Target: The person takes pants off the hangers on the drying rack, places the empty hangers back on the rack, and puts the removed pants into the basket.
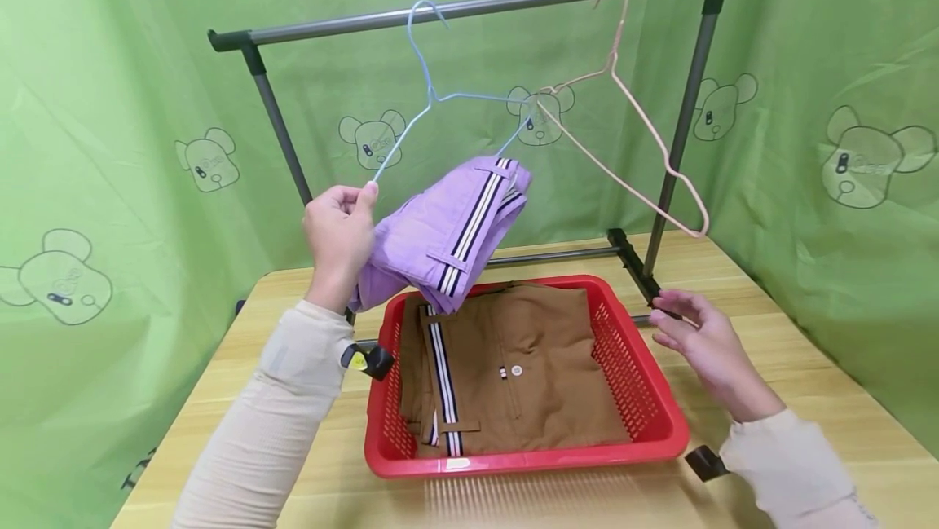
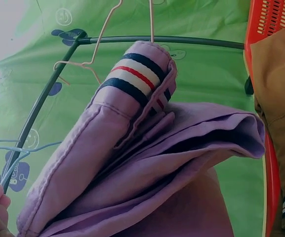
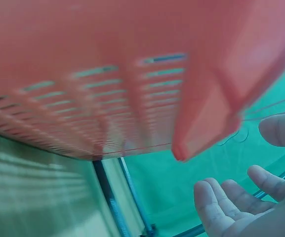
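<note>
Head view: we see the left hand (image 1: 340, 227) pinching a blue wire hanger (image 1: 433, 95) at one side, thumb on the wire. Purple trousers (image 1: 440, 227) with a striped waistband hang folded on it, hiding its lower bar; we cannot read their leg length. The hook is at the rail (image 1: 513, 2), but whether it bears on it we cannot tell. A pink hanger (image 1: 613, 61) hangs from the rail. The red basket (image 1: 528, 464) holds folded brown trousers (image 1: 543, 390); the purple ones overlap its far-left corner in our line of sight. The right hand (image 1: 704, 341), free and fingers spread, is beside the basket over bare table (image 1: 337, 431).

Left wrist view: the purple trousers fill the middle. We get only the left hand's fingertips at the left edge; the basket is cut off at right.

Right wrist view: the basket's slotted wall, blurred, looms overhead. The right hand, partly cropped, grasps nothing; we note open room between its fingers and the basket.
</note>
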Demonstrator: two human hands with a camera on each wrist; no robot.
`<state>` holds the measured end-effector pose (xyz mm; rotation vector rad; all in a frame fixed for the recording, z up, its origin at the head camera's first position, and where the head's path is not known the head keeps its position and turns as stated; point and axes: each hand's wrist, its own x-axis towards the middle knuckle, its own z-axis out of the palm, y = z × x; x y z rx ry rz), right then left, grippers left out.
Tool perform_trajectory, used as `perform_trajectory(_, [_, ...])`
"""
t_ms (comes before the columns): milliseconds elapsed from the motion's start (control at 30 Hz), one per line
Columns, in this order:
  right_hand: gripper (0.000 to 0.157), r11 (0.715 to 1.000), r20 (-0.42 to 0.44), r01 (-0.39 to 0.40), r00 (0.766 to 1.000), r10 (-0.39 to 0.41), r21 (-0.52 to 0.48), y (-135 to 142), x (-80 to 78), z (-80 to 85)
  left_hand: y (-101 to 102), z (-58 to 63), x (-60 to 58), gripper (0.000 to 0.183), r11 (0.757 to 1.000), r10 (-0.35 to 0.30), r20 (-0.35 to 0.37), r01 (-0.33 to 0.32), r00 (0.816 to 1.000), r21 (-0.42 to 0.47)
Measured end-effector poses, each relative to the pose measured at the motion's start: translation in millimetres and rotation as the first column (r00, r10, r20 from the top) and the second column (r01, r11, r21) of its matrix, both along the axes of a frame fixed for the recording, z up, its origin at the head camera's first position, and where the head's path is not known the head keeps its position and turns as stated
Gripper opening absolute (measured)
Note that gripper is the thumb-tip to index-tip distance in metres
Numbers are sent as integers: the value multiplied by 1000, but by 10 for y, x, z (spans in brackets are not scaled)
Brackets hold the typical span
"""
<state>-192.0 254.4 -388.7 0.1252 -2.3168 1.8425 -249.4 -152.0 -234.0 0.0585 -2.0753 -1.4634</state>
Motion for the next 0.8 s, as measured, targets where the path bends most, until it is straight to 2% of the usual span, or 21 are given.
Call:
perform_trajectory(200, [47, 999, -30, 11, 1000, -9, 52, -17, -29, 147, 5, -33, 26, 22, 1000, 2, 1, -2, 1000, 3])
perform_trajectory(433, [40, 997, -73, -20, 997, 25, 75, -77, -55, 308, 33, -74, 57, 22, 1000, -3, 13, 3, 1000, -1])
perform_trajectory(600, [31, 997, -91, -58, 994, 62, 50, -104, -57, 407, 52, -101, 70, 21, 1000, 0, 9, 0, 1000, -2])
perform_trajectory(800, [34, 995, -94, -103, 990, 102, -8, -174, -66, 514, 83, -128, 68, 21, 1000, 0, 1, 0, 1000, -17])
